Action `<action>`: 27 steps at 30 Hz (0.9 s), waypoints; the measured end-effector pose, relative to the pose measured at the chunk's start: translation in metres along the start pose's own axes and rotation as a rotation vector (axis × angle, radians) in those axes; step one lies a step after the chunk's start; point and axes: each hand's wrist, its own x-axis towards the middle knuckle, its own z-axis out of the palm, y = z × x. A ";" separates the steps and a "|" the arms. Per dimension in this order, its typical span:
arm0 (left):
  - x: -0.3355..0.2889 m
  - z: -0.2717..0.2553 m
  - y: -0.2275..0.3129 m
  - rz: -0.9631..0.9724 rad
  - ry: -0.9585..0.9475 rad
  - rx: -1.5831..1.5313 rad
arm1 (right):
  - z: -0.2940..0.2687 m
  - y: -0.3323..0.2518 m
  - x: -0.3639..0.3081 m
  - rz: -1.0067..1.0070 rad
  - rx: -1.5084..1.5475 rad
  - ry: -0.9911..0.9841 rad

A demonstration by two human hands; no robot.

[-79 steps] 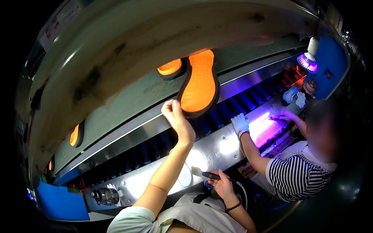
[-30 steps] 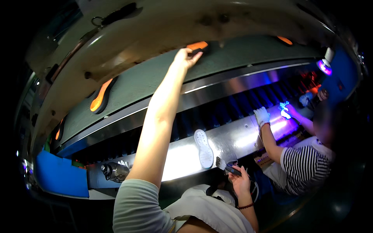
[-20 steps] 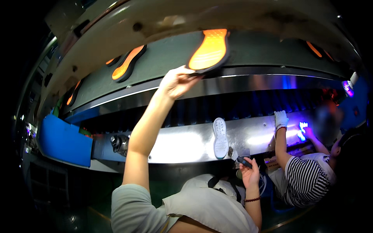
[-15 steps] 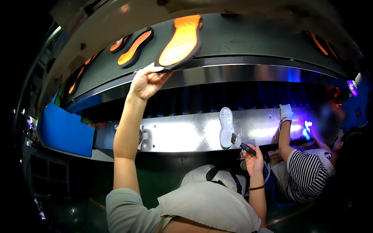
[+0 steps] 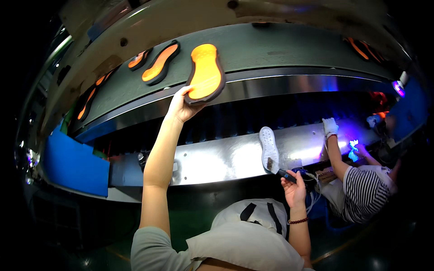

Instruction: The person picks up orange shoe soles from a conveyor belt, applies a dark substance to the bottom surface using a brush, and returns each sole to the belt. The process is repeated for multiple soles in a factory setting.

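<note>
My left hand point(image 5: 181, 108) is closed on the near end of an orange shoe sole with a black rim point(image 5: 205, 74), held up over the front edge of the green conveyor belt. My right hand point(image 5: 294, 192) grips the dark handle of a flat brush point(image 5: 285, 175). The brush's bristles are at the near end of a white shoe sole point(image 5: 270, 144), which lies on the metal ledge point(image 5: 212, 158). Whether they press on the sole I cannot tell.
More orange and black soles point(image 5: 160, 64) lie on the belt point(image 5: 289, 49), at left and far right. A blue panel point(image 5: 77, 158) stands at the left. To the right, a co-worker in a striped shirt point(image 5: 366, 192) rests a white-gloved hand point(image 5: 330, 127) on the ledge.
My left hand has drawn the orange sole nearer to me and slightly right, off the far part of the belt. The brush stays near the white sole's near end.
</note>
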 end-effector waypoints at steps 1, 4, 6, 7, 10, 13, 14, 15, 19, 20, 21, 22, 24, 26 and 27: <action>0.005 -0.006 -0.001 0.022 -0.078 -0.027 | -0.001 0.002 -0.004 0.015 0.012 -0.004; -0.002 -0.006 -0.013 0.078 -0.068 -0.037 | -0.005 0.000 -0.012 0.005 -0.002 0.036; -0.018 -0.020 -0.027 0.102 -0.187 -0.042 | -0.010 -0.004 -0.011 -0.009 -0.011 0.030; -0.032 -0.029 -0.036 0.125 -0.297 -0.033 | -0.014 -0.007 -0.009 -0.018 -0.013 0.024; -0.073 -0.054 -0.070 0.324 -0.340 0.233 | -0.017 -0.014 -0.002 -0.021 -0.016 0.005; -0.097 -0.075 -0.121 0.176 -0.567 -0.350 | -0.014 -0.022 0.009 -0.018 -0.036 -0.047; -0.099 -0.060 -0.131 0.140 -0.654 -0.407 | -0.009 -0.025 0.014 -0.012 -0.035 -0.061; -0.097 -0.070 -0.151 0.077 -0.685 -0.554 | -0.005 -0.027 0.016 0.006 -0.034 -0.079; -0.081 -0.083 -0.203 -0.109 -0.299 -0.425 | 0.008 -0.044 0.032 -0.005 -0.036 -0.203; -0.082 -0.068 -0.204 -0.134 -0.254 -0.429 | 0.011 -0.049 0.035 -0.061 -0.061 -0.249; -0.090 -0.046 -0.194 -0.126 -0.237 -0.457 | 0.014 -0.056 0.035 -0.071 -0.080 -0.257; -0.085 -0.056 -0.198 -0.054 -0.188 -0.421 | 0.018 -0.061 0.036 -0.086 -0.105 -0.291; -0.090 -0.023 -0.188 -0.025 -0.359 -0.385 | 0.022 -0.073 0.035 -0.123 -0.174 -0.315; -0.097 0.000 -0.180 0.022 -0.427 -0.394 | 0.033 -0.081 0.029 -0.119 -0.217 -0.385; -0.099 0.007 -0.179 0.043 -0.415 -0.418 | 0.037 -0.085 0.028 -0.064 -0.234 -0.416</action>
